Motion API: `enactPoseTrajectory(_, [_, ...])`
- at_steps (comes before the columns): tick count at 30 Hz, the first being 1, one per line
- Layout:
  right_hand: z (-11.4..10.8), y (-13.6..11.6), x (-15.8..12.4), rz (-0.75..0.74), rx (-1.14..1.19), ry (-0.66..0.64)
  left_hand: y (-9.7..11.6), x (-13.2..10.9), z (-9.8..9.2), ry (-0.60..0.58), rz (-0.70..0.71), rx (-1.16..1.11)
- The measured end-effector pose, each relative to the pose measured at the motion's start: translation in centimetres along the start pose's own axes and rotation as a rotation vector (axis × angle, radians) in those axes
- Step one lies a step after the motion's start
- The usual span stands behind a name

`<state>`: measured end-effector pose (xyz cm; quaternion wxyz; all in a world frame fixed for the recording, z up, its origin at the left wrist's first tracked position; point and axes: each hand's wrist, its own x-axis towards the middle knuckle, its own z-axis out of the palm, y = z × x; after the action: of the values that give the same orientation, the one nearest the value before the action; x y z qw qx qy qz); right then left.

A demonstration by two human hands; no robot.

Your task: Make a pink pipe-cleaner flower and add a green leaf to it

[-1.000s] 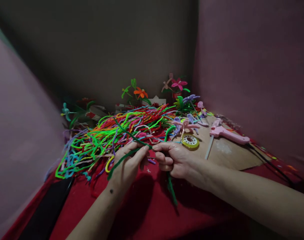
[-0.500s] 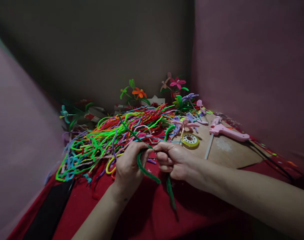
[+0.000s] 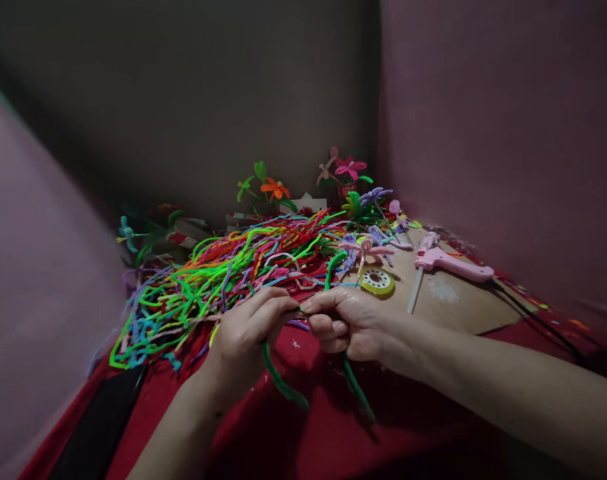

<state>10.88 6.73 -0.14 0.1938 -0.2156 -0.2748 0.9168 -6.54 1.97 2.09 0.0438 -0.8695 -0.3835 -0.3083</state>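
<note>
My left hand (image 3: 248,337) and my right hand (image 3: 353,323) meet at the fingertips, both pinched on dark green pipe cleaner. One green length (image 3: 282,385) hangs in a curve below my left palm. Another green end (image 3: 358,390) comes out beneath my right fist and slants down to the right. Whether these belong to one piece or to separate ones is hidden by my fingers. A short green tip shows just above my left knuckles. Beyond the hands lies a big heap of coloured pipe cleaners (image 3: 233,260).
On a brown board (image 3: 463,307) at right rest a pink glue gun (image 3: 456,263) with its cord, a yellow tape roll (image 3: 377,281) and a pink pipe-cleaner flower (image 3: 367,250). More flowers, one orange (image 3: 275,189), stand behind. A black flat object (image 3: 98,427) lies on the red cloth (image 3: 168,413).
My left hand has rolled over and shifted slightly left and down. The green length rising past it is now mostly hidden. The left hanging end dropped lower; the right one swung rightward.
</note>
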Motion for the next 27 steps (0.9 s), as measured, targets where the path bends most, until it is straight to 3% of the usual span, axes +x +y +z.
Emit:
enactPoseTrajectory(7, [1.1, 0.0, -1.2, 0.024, -0.080, 0.009, 1.1, 0.5, -1.9, -0.090, -0.246, -0.318])
enactPoseTrajectory(16, [1.2, 0.2, -1.6, 0.059, -0.036, -0.067, 1.5, 0.5, -2.0, -0.087, -0.357, -0.488])
enactPoseTrajectory(22, [1.3, 0.5, -1.7, 0.075, -0.069, -0.056, 1.9, 0.5, -2.2, -0.065, -0.321, -0.396])
enactPoseTrajectory(27, [2.4, 0.8, -2.1, -0.051, -0.206, 0.028, 2.8, 0.7, -3.0, -0.096, -0.233, -0.191])
